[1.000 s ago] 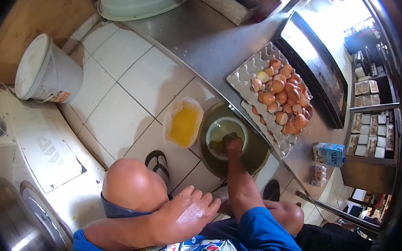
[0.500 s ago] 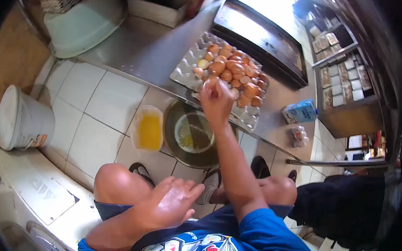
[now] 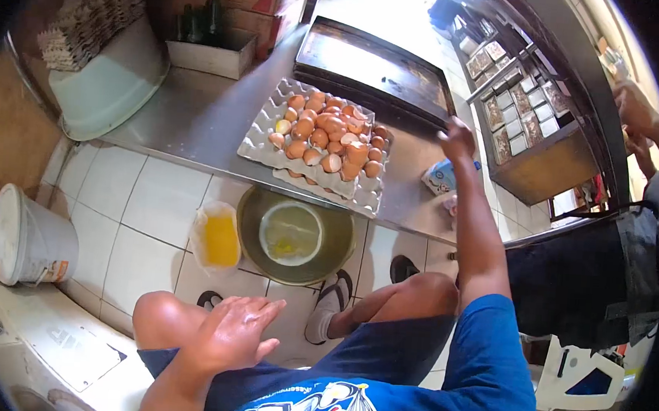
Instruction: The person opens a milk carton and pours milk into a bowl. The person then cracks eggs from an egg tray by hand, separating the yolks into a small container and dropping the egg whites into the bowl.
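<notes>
My left hand (image 3: 238, 332) hangs above my left knee, wet and shiny on its back, with fingers stretched out and nothing in it. My right hand (image 3: 458, 140) is raised over the counter's right side, near a blue carton (image 3: 441, 177); its thumb and a finger look apart, and I see nothing held. Left of it, a grey egg tray (image 3: 257, 143) holds many brown eggs (image 3: 302, 129) and broken eggshells (image 3: 331, 163), stacked on another tray. Below, on the floor, a white bowl-like container (image 3: 291, 236) with clear liquid and some yolk sits in a wide basin (image 3: 248, 249).
A clear tub of yellow liquid (image 3: 222, 238) stands left of the basin. A black baking tray (image 3: 377, 64) lies at the counter's back. An upturned pale basin (image 3: 108, 94) bears stacked egg trays (image 3: 90, 24). A white bucket (image 3: 33, 234) is at left. Another person's hands (image 3: 641, 124) show at right.
My right hand has moved from the eggs on the tray across to the right, near the carton. The view has shifted a little; my left hand stays above my knee.
</notes>
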A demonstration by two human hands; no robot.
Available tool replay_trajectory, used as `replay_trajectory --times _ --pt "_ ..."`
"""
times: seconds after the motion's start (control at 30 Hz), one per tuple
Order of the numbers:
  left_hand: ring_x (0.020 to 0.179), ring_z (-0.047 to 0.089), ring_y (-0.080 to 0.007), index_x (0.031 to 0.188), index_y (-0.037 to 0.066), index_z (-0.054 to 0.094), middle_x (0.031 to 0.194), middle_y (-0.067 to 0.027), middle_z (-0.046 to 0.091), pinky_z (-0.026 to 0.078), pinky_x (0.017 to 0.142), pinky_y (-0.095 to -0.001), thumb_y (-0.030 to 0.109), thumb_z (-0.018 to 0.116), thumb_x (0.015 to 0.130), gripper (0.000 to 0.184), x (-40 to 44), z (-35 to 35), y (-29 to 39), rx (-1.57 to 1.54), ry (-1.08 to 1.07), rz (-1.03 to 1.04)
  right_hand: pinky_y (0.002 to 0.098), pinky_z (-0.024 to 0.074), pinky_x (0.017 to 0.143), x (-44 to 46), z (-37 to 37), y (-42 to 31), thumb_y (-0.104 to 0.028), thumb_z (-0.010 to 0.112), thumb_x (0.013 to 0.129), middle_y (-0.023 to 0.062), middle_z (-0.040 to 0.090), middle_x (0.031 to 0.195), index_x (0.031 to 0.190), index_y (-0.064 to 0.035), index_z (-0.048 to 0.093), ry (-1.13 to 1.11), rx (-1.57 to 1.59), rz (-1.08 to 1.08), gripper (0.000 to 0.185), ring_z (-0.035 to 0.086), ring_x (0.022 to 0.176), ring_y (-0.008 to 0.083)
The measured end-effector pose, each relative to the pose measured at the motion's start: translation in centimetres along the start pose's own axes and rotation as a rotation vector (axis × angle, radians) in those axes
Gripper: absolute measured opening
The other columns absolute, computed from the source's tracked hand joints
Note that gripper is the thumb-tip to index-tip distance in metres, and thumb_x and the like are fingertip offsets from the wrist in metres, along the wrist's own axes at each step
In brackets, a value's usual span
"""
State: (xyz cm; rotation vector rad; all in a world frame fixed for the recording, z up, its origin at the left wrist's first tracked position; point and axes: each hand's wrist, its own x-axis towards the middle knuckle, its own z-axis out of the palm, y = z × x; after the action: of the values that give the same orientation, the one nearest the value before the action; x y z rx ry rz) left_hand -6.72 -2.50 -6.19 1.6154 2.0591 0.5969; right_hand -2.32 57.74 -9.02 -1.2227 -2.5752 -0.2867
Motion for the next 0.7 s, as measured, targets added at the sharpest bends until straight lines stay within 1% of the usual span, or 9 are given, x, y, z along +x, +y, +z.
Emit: replay_trajectory --times 0.07,0.13,0.17,0.23,0.33,0.4,0.57,0.67,0.7 --pt "0.102 0.062 -0.0287 0.125 0.006 0.055 0.113 -0.0117 0.065 0.048 0.087 -0.0369 0.020 0.071 0.077 0.053 0.1 -0.1 0.0 -0.025 -0.041 -0.046 0.0330 0.0490 0.092 -0.6 2.5 5.9 -0.040 0.064 0.080 0.0084 0.063 0.120 0.123 -0.0171 0.060 0.033 -0.155 0.079 0.049 0.065 0.097 0.0253" --pt "0.102 0.062 -0.0288 0.125 0.006 0.056 0.112 -0.0117 0.065 0.049 0.086 -0.0370 0.021 0.071 0.076 0.053 0.4 0.1 -0.2 0.002 -0.038 -0.081 0.0453 0.0366 0.110 0.4 6.7 12.0 -0.036 0.079 0.059 0.0178 0.037 0.148 0.152 -0.0164 0.024 -0.208 -0.235 0.217 0.109 0.039 0.134 0.0325" --pt "0.101 0.062 -0.0289 0.125 0.006 0.056 0.112 -0.0117 0.065 0.049 0.086 -0.0371 0.021 0.071 0.076 0.054 0.7 0.3 -0.5 0.030 -0.052 -0.101 0.0451 0.0323 0.113 2.5 12.2 17.0 -0.034 0.088 0.047 0.0167 0.033 0.151 0.153 -0.0126 0.016 -0.275 -0.285 0.121 0.131 0.038 0.135 0.0342" --pt "0.100 0.063 -0.0291 0.125 0.006 0.056 0.111 -0.0116 0.065 0.050 0.085 -0.0373 0.022 0.072 0.076 0.054 1.0 0.9 -1.2 0.081 -0.111 -0.138 0.0441 0.0303 0.113 -1.0 7.3 12.7 -0.030 0.091 0.048 0.0144 0.039 0.148 0.151 -0.0082 0.021 -0.388 -0.160 0.198 0.126 0.039 0.134 0.0322" --pt "0.094 0.064 -0.0288 0.117 0.007 0.055 0.100 -0.0114 0.065 0.049 0.081 -0.0406 0.026 0.070 0.077 0.047 1.8 2.1 -2.3 0.109 0.011 -0.082 0.0438 0.0417 0.102 -3.6 4.7 9.0 -0.024 0.089 0.055 0.0162 0.054 0.133 0.141 -0.0037 0.038 -0.279 -0.293 0.144 0.102 0.053 0.119 0.0311" --pt "0.088 0.064 -0.0281 0.110 0.007 0.057 0.099 -0.0110 0.064 0.049 0.078 -0.0395 0.024 0.068 0.079 0.037 2.6 1.5 -1.7 0.114 0.095 -0.043 0.0414 0.0519 0.080 -4.5 5.3 9.2 -0.020 0.087 0.057 0.0171 0.066 0.104 0.117 -0.0005 0.055 -0.167 -0.083 0.038 0.070 0.064 0.091 0.0324" --pt "0.080 0.064 -0.0261 0.104 0.007 0.060 0.095 -0.0096 0.065 0.050 0.075 -0.0362 0.021 0.068 0.081 0.028 0.0 -3.7 3.4 0.169 0.239 -0.095 0.0387 0.0534 0.064 -8.0 1.4 9.0 -0.020 0.087 0.057 0.0162 0.067 0.085 0.097 0.0003 0.059 -0.088 0.247 0.031 0.052 0.065 0.068 0.0321" --pt "0.072 0.062 -0.0210 0.089 0.007 0.063 0.086 -0.0078 0.064 0.050 0.072 -0.0321 0.021 0.072 0.081 0.018 -4.9 -4.4 5.3 0.131 0.219 -0.210 0.0393 0.0520 0.063 -11.7 -4.6 6.8 -0.022 0.085 0.059 0.0137 0.066 0.080 0.092 -0.0015 0.059 -0.106 0.309 0.040 0.046 0.063 0.065 0.0319" --pt "0.067 0.059 -0.0198 0.080 0.008 0.063 0.079 -0.0059 0.063 0.047 0.067 -0.0315 0.024 0.075 0.078 0.020 -6.4 -4.6 6.3 0.224 0.236 -0.392 0.0396 0.0514 0.062 -12.0 -6.5 5.2 -0.022 0.084 0.060 0.0125 0.065 0.077 0.089 -0.0024 0.059 -0.100 0.346 0.030 0.044 0.062 0.064 0.0317"
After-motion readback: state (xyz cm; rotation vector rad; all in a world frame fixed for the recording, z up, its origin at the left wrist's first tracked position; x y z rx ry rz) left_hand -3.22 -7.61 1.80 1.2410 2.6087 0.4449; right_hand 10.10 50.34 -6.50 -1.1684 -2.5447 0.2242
